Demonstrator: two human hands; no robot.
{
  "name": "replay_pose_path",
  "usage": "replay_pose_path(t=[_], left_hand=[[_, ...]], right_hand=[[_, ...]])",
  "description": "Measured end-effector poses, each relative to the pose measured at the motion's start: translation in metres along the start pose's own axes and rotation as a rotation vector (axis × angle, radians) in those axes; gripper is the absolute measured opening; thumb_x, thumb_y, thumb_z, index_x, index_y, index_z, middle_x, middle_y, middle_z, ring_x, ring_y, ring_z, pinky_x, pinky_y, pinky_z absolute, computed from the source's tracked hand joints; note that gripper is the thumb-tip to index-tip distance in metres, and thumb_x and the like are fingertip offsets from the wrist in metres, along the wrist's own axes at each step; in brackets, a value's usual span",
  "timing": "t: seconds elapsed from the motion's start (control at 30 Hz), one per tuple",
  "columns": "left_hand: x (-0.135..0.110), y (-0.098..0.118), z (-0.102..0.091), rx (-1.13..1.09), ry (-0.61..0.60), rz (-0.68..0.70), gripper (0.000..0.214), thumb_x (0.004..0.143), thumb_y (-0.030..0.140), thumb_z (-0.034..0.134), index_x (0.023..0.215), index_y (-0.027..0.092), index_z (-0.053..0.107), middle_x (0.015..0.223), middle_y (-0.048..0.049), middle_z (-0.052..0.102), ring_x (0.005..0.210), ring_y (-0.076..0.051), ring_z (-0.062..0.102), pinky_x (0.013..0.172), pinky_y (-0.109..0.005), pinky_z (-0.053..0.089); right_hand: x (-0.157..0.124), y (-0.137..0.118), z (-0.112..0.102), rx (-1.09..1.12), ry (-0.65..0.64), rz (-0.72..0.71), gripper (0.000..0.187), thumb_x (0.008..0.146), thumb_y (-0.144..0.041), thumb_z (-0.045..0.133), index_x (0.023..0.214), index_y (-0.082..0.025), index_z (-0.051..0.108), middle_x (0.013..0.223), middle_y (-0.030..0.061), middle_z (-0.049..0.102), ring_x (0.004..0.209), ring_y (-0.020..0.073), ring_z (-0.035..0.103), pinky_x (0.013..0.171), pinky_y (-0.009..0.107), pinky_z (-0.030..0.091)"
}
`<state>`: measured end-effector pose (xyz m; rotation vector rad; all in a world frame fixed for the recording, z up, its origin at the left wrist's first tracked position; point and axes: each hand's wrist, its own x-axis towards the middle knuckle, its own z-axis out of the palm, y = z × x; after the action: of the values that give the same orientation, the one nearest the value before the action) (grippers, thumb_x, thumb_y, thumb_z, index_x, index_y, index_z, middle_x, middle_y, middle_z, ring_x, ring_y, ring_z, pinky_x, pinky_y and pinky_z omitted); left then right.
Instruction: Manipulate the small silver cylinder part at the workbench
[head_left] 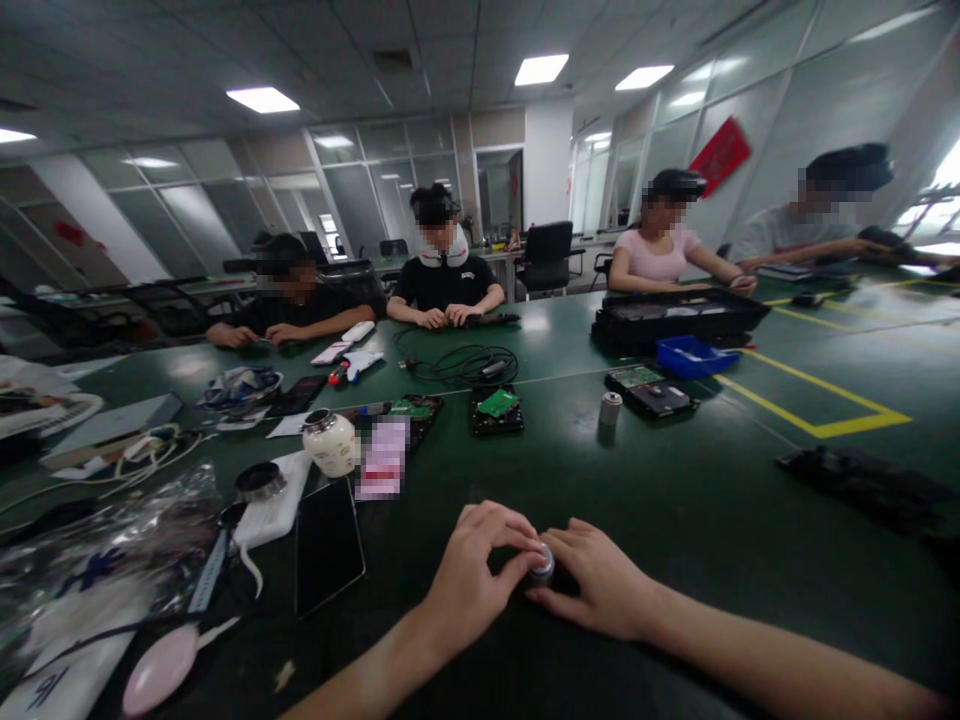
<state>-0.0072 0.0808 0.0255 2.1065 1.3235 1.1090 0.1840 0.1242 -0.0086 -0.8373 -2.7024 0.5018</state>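
Observation:
Both my hands meet low in the middle of the head view, resting on the green table (675, 500). My left hand (472, 580) curls its fingers and pinches a small round silver object (543, 565) from the left. My right hand (600, 585) closes on the same object from the right, with something dark under its fingers that I cannot make out.
A black phone (328, 545) lies just left of my hands, beside a white jar (330, 442), a white power strip (274, 505) and plastic bags. Circuit boards (496, 408), cables (465, 362), a small can (610, 408), a blue bin (686, 355) and black trays lie farther out. Several people sit opposite.

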Motion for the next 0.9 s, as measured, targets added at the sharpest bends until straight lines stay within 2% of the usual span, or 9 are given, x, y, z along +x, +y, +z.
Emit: replay_pose_path(t=[0.2, 0.3, 0.43, 0.57, 0.73, 0.9], left_hand=[[-0.003, -0.008, 0.003, -0.094, 0.080, -0.024, 0.022, 0.081, 0.009, 0.067, 0.077, 0.022, 0.050, 0.085, -0.0001, 0.067, 0.083, -0.020, 0.066, 0.081, -0.036, 0.050], [0.001, -0.018, 0.000, -0.064, 0.131, -0.042, 0.021, 0.084, 0.009, 0.063, 0.079, 0.022, 0.048, 0.084, -0.0004, 0.069, 0.084, -0.020, 0.067, 0.081, -0.036, 0.049], [0.009, -0.042, -0.002, 0.169, 0.172, -0.102, 0.018, 0.082, 0.012, 0.066, 0.079, 0.021, 0.051, 0.083, -0.0002, 0.071, 0.083, -0.022, 0.064, 0.081, -0.039, 0.046], [0.009, -0.062, -0.002, 0.313, 0.111, -0.155, 0.012, 0.080, 0.014, 0.068, 0.085, 0.021, 0.060, 0.086, -0.0011, 0.070, 0.085, -0.023, 0.063, 0.081, -0.040, 0.045], [0.007, -0.066, -0.001, 0.310, 0.079, -0.155, 0.030, 0.079, 0.016, 0.072, 0.106, 0.024, 0.064, 0.104, -0.0028, 0.070, 0.103, -0.025, 0.061, 0.090, -0.043, 0.042], [0.009, -0.063, -0.003, 0.295, 0.080, -0.155, 0.019, 0.079, 0.016, 0.073, 0.094, 0.024, 0.067, 0.097, -0.0014, 0.073, 0.099, -0.025, 0.063, 0.089, -0.044, 0.043]], right_hand=[[0.001, -0.002, -0.002, -0.006, -0.001, 0.008, 0.029, 0.089, -0.047, 0.052, 0.095, -0.019, 0.058, 0.086, 0.0034, 0.066, 0.074, 0.0197, 0.059, 0.072, 0.033, 0.035], [0.001, -0.002, -0.002, 0.001, 0.002, 0.027, 0.030, 0.088, -0.048, 0.053, 0.094, -0.018, 0.058, 0.086, 0.0043, 0.066, 0.073, 0.0197, 0.058, 0.072, 0.033, 0.036], [0.000, -0.003, -0.005, 0.020, -0.007, 0.050, 0.030, 0.088, -0.048, 0.054, 0.093, -0.018, 0.059, 0.086, 0.0043, 0.066, 0.072, 0.0197, 0.058, 0.071, 0.033, 0.037], [0.001, -0.003, -0.005, 0.035, -0.008, 0.055, 0.029, 0.088, -0.047, 0.056, 0.094, -0.019, 0.060, 0.087, 0.0043, 0.066, 0.074, 0.0200, 0.059, 0.073, 0.033, 0.037], [0.001, -0.002, -0.005, 0.052, -0.015, 0.047, 0.029, 0.088, -0.046, 0.055, 0.097, -0.019, 0.060, 0.090, 0.0048, 0.067, 0.076, 0.0204, 0.059, 0.074, 0.034, 0.037], [0.000, -0.003, -0.005, 0.037, -0.022, 0.050, 0.030, 0.089, -0.047, 0.054, 0.097, -0.019, 0.060, 0.090, 0.0053, 0.067, 0.075, 0.0211, 0.058, 0.073, 0.034, 0.037]])
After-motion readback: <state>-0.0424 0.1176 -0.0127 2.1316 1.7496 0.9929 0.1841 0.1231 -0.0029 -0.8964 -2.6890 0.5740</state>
